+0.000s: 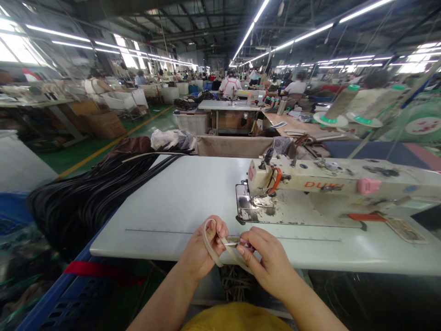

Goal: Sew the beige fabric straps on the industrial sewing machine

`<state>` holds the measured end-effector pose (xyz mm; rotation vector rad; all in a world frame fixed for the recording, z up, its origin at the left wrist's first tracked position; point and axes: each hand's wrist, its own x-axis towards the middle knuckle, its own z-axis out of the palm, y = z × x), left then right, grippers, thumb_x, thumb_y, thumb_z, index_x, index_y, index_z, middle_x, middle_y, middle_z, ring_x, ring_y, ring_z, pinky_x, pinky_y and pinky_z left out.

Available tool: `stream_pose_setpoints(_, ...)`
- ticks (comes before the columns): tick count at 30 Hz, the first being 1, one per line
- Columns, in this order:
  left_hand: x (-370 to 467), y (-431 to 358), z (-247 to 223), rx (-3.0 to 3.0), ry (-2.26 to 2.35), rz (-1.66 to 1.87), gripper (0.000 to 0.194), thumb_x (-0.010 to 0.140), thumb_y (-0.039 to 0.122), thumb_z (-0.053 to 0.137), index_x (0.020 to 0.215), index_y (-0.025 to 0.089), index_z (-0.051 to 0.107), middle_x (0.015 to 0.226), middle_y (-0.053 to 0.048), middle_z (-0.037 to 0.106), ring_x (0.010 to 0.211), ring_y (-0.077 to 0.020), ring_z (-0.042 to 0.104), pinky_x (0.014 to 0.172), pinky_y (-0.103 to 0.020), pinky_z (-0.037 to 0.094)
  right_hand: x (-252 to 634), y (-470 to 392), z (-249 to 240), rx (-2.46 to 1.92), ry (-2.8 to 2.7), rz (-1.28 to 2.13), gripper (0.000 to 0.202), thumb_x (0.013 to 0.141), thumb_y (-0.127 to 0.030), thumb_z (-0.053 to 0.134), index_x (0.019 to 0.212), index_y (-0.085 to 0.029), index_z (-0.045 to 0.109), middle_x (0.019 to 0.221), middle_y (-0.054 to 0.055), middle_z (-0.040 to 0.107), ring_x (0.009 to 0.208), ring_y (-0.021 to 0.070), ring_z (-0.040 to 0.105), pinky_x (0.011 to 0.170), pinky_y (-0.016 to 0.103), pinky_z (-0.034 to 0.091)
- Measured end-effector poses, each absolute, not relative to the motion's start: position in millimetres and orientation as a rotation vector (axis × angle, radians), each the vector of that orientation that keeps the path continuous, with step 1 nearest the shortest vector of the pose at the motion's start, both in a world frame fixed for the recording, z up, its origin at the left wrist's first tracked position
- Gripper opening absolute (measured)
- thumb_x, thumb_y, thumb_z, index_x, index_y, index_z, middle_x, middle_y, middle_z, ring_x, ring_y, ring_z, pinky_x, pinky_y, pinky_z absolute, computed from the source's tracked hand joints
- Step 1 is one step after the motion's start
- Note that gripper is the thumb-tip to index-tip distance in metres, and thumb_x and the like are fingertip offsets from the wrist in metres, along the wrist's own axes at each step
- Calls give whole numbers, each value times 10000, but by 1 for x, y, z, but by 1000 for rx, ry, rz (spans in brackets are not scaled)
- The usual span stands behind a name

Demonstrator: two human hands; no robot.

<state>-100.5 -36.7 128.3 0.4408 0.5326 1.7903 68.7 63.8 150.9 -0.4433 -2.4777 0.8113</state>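
A narrow beige strap (pixel 208 243) is pinched in my left hand (pixel 204 248), its upper part curving into a loop over the fingers. The strap's lower run passes under my right hand (pixel 265 259). Between the fingers of that hand is a small cutting tool, likely thread snips (pixel 245 243), with pinkish handles and a short metal blade pointing left. The blade's tip lies at the strap beside my left fingertips; whether it touches cannot be made out. Both hands are closed above the front edge of the white sewing table (pixel 165 202).
A sewing machine (pixel 310 184) takes up the table's right side. Many black straps (pixel 103 197) drape over the left edge, above a blue crate (pixel 79 285). Behind the table is a brown cloth-lined bin (pixel 230 147). Thread cones (pixel 341 105) stand at right; people work farther back.
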Motion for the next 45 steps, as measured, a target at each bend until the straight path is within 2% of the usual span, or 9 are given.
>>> stream_pose_setpoints(3, -99, -37, 126, 447, 560, 1784, 338, 947, 424, 763, 805, 162, 605, 766, 7, 513, 650, -93, 405, 607, -171, 384, 67, 61, 152, -435, -2461, 877, 160, 1018, -338, 542, 916, -229, 600, 817, 16, 573, 763, 199, 534, 693, 331, 377)
stream_pose_setpoints(7, -98, -36, 123, 445, 580, 1763, 369, 939, 459, 763, 796, 165, 593, 756, 12, 489, 650, -98, 401, 616, -185, 383, 65, 61, 150, -473, -2238, 1381, 323, 1018, -484, 515, 810, -239, 539, 721, -37, 454, 662, 162, 458, 600, 291, 351)
stream_pose_setpoints(9, -98, -36, 123, 439, 581, 1763, 376, 928, 465, 775, 795, 166, 590, 756, 15, 477, 652, -98, 402, 617, -187, 382, 66, 62, 149, -519, -2164, 1461, 355, 1011, -518, 513, 792, -240, 531, 706, -46, 424, 641, 155, 432, 576, 284, 337)
stream_pose_setpoints(16, -100, -37, 131, 418, 560, 1797, 380, 906, 438, 807, 778, 162, 579, 815, 13, 467, 647, -85, 387, 603, -168, 391, 71, 65, 148, -458, -2412, 994, 237, 1032, -402, 532, 881, -231, 594, 732, -19, 572, 693, 170, 545, 647, 298, 371)
stream_pose_setpoints(25, -94, -35, 131, 416, 589, 1780, 397, 895, 457, 813, 771, 158, 583, 818, 8, 460, 674, -95, 402, 641, -184, 405, 66, 62, 150, -379, -2523, 766, 269, 1059, -396, 478, 879, -230, 592, 734, -1, 625, 683, 176, 576, 645, 302, 392)
stream_pose_setpoints(34, -98, -39, 128, 492, 716, 1804, 387, 881, 485, 817, 783, 158, 636, 812, 1, 496, 655, -94, 428, 633, -220, 384, 76, 74, 145, -602, -2246, 1042, 273, 1020, -431, 531, 830, -245, 594, 718, -16, 578, 677, 177, 556, 626, 290, 437)
stream_pose_setpoints(40, -120, -50, 132, 1008, 1261, 1847, 232, 829, 380, 874, 782, 180, 767, 836, -57, 589, 770, -173, 540, 694, -268, 422, 104, 112, 137, -803, -1831, 1282, 212, 907, -338, 524, 776, -227, 648, 661, -11, 534, 644, 184, 497, 589, 318, 417)
stream_pose_setpoints(43, -130, -54, 138, 1214, 1398, 1817, 174, 866, 356, 830, 804, 196, 806, 833, -79, 635, 796, -204, 580, 702, -282, 445, 117, 137, 134, -890, -1707, 1181, 147, 876, -340, 572, 916, -231, 662, 716, -13, 578, 670, 181, 538, 632, 325, 480)
stream_pose_setpoints(45, -131, -54, 139, 1220, 1446, 1772, 190, 874, 373, 817, 808, 195, 814, 800, -79, 660, 745, -196, 587, 664, -277, 441, 123, 155, 136, -935, -1622, 1117, 229, 889, -412, 599, 1039, -242, 628, 840, 14, 648, 755, 197, 619, 703, 359, 554)
